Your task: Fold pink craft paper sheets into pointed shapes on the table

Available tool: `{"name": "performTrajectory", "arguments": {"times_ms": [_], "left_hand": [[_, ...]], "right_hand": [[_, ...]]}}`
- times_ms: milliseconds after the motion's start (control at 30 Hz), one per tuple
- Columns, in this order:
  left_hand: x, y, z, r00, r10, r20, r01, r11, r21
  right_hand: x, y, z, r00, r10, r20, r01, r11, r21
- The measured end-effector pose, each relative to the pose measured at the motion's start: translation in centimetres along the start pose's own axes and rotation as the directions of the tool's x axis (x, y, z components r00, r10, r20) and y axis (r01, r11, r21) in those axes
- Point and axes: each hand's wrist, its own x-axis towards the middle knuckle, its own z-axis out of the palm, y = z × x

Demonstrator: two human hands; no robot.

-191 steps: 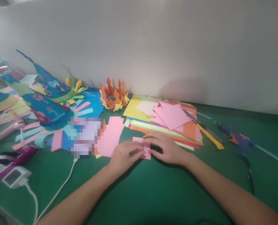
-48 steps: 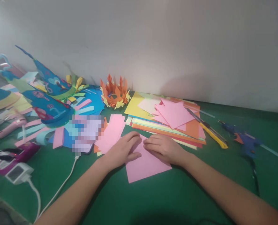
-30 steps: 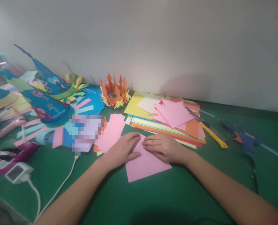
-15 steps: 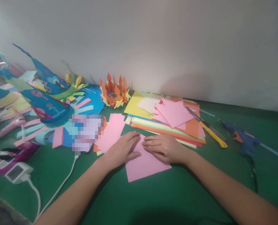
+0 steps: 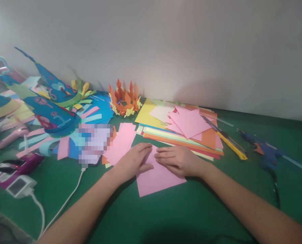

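A square sheet of pink paper [image 5: 158, 184] lies flat on the green table in front of me. My left hand [image 5: 137, 157] rests on its left part with fingers stretched out and thumb apart. From the other side, my right hand [image 5: 180, 160] lies flat on the sheet's upper right, its fingers pointing left toward the left hand's fingertips. A narrow strip of the sheet shows between the two hands. Just past the left hand is a pile of pink paper strips [image 5: 122, 140]. Beyond the right hand, pink squares [image 5: 190, 122] sit on a stack of coloured paper [image 5: 156, 136].
An orange paper crown [image 5: 125, 105] stands near the wall. Blue cone hats [image 5: 54, 117] with paper loops fill the left, near a pixelated phone [image 5: 95, 144] on a white cable [image 5: 77, 186]. At right lie a yellow utility knife [image 5: 229, 144] and a blue glue gun [image 5: 266, 154].
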Motion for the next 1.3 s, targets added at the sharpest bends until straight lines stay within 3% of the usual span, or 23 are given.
{"name": "performTrajectory", "arguments": {"times_ms": [433,833,1300], "left_hand": [[-0.05,0.06,-0.22,0.999,0.034,-0.007,-0.034,0.999,-0.002],[0.04,0.56,-0.50,1.000,-0.003,0.012,0.002,1.000,0.008],[-0.15,0.20,-0.16,0.998,0.057,-0.008,-0.056,0.997,0.051]], "right_hand": [[0.11,-0.01,-0.17,1.000,-0.014,0.021,0.014,1.000,0.005],[0.26,-0.22,-0.33,1.000,-0.010,0.014,0.010,1.000,-0.011],[0.26,-0.23,-0.30,1.000,-0.005,0.015,0.006,0.999,-0.034]]}}
